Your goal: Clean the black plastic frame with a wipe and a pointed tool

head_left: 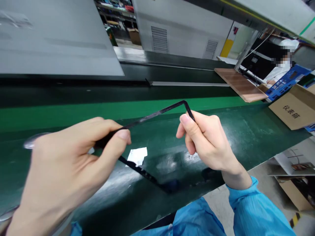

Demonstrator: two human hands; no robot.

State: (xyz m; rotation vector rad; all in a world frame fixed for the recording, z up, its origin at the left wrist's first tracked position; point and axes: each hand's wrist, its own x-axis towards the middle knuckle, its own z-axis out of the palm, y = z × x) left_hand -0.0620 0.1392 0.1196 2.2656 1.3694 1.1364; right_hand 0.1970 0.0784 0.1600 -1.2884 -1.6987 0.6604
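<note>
A thin black frame-like strip [157, 113] with a bent corner hangs in the air above the green work surface. My left hand [78, 157] is closed on its left part, thumb pressed against the fingers. My right hand [204, 139] pinches the short end just past the bend, at the right. A notched dark edge [140, 170] runs down and right from below my left hand; its far end blends into shadow. Under the strip, a small white piece of paper [138, 155] lies on the green surface [251, 131].
At the right stand an open cardboard box [287, 106], a blue crate [289, 82] and a brown board [240, 83]. A person in white [280, 67] is behind them. A grey panel [54, 42] rises at the back left. A clear, shiny object [34, 140] lies beside my left hand.
</note>
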